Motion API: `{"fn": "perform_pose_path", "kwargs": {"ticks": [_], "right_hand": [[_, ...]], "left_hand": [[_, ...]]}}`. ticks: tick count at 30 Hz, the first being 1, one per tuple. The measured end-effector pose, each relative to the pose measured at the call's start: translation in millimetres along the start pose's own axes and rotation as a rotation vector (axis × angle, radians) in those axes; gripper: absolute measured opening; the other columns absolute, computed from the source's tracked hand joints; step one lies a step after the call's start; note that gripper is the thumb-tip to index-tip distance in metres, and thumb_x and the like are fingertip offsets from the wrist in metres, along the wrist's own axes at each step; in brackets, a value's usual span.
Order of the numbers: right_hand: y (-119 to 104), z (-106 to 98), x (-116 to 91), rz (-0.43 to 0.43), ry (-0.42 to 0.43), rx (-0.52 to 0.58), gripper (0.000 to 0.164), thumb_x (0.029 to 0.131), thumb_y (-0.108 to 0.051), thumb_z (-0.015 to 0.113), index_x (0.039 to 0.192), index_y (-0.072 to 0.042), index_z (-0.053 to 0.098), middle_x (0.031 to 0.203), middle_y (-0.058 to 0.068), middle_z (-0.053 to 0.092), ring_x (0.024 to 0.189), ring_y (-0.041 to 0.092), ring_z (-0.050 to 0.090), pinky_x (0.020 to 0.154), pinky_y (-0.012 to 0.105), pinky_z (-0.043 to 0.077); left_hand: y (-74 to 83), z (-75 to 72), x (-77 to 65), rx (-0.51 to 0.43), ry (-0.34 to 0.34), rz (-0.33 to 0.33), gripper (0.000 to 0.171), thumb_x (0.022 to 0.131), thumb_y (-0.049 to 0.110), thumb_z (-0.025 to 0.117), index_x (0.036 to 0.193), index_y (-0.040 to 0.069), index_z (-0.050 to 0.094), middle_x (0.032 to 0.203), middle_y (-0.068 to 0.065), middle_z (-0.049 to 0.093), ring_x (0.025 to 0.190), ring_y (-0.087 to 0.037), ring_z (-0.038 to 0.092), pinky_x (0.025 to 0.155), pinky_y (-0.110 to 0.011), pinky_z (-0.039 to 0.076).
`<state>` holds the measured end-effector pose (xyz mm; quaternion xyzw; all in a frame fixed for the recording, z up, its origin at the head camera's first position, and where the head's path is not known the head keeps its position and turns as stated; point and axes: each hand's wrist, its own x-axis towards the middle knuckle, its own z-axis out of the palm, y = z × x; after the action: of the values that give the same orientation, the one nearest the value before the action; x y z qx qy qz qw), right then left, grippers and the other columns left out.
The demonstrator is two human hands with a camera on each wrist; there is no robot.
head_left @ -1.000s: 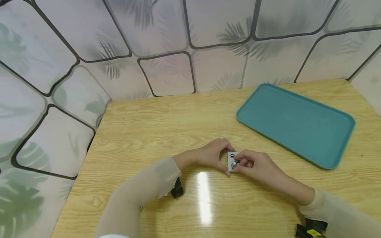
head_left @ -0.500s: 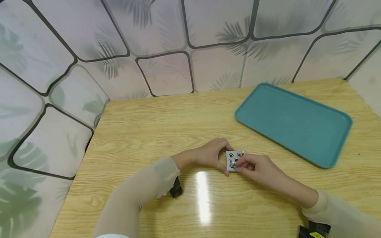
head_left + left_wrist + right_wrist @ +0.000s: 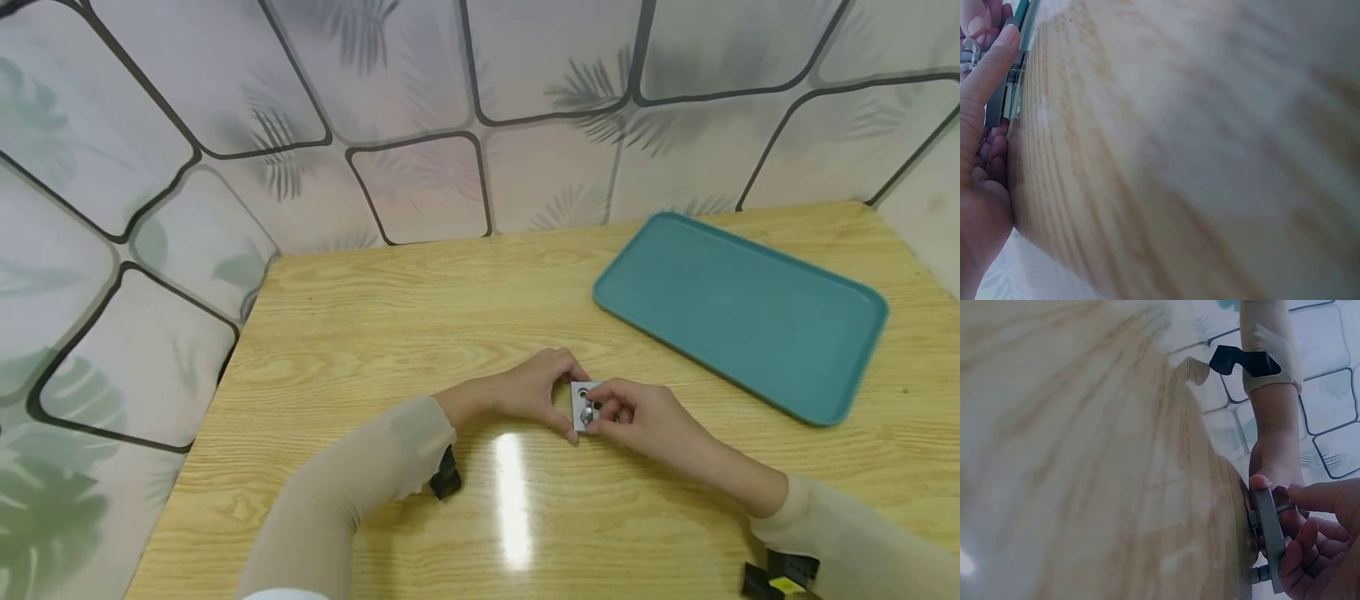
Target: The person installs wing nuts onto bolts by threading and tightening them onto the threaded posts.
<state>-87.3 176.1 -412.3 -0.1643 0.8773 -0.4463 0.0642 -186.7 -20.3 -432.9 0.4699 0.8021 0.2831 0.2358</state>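
A small square metal plate [image 3: 579,408] with holes stands near the middle of the table, its left side held between the thumb and fingers of my left hand [image 3: 525,390]. A threaded bolt [image 3: 1284,507] sticks out of its face, carrying a wing nut [image 3: 971,51]. My right hand [image 3: 652,417] pinches at that wing nut with thumb and fingertips, covering the plate's right part in the head view. Hex bolt heads [image 3: 1254,519] show on the plate's other side in the right wrist view. In the left wrist view the left thumb lies along the plate's edge.
A teal tray [image 3: 742,317] lies at the back right of the wooden table [image 3: 375,333]. Behind the table hangs a patterned wall covering [image 3: 420,192]. Black wrist mounts [image 3: 446,475] sit under both sleeves.
My right fingers draw back slightly, showing more of the plate and its hardware, then return over the wing nut. The left hand keeps its place at the plate.
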Motion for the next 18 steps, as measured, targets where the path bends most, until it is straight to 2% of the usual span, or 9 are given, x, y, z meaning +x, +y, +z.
{"fn": "perform_pose_path", "kwargs": {"ticks": [8,18], "right_hand": [[0.6,0.9,0.4,0.021,-0.001,-0.003,0.023,0.081,-0.013,0.075,0.101,-0.004,0.067,0.072,-0.009,0.064,0.055,0.002,0.045,0.050,0.021,0.041],[1.1,-2.2,-4.3,0.019,0.030,-0.031,0.011,0.080,-0.011,0.074,0.088,-0.009,0.068,0.071,-0.007,0.063,0.056,0.001,0.046,0.049,0.021,0.040]], "left_hand": [[-1.0,0.3,0.1,-0.012,0.002,-0.008,0.067,0.064,0.038,0.087,0.117,0.013,0.053,0.109,0.003,0.052,0.096,-0.009,0.043,0.082,-0.018,0.036],[-0.2,1.3,1.1,0.006,0.004,-0.024,0.069,0.063,0.038,0.088,0.118,0.013,0.054,0.110,0.004,0.053,0.099,-0.008,0.043,0.085,-0.017,0.036]]}}
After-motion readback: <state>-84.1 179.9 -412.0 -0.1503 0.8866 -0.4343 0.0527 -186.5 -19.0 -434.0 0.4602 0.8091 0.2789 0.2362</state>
